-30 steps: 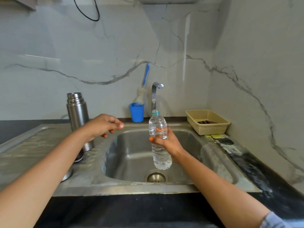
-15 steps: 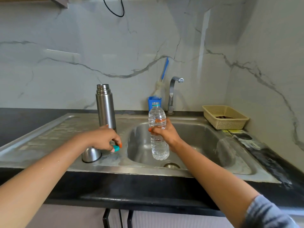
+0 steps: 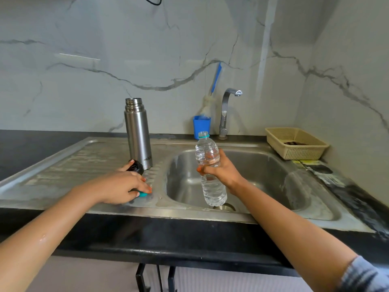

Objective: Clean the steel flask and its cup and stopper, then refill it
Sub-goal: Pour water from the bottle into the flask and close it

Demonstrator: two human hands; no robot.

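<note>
Steel flask [image 3: 137, 133], left hand [image 3: 122, 186] holding cap [image 3: 143, 194], right hand [image 3: 221, 170] gripping bottle [image 3: 213, 191]

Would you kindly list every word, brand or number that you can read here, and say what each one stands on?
"MILTO": low on the side of the steel flask; any further letters curve out of sight.
Label of the plastic bottle: mostly covered by the right hand, not readable.
Black and yellow item on the counter beside the basket: any print is too blurred to read.
</note>
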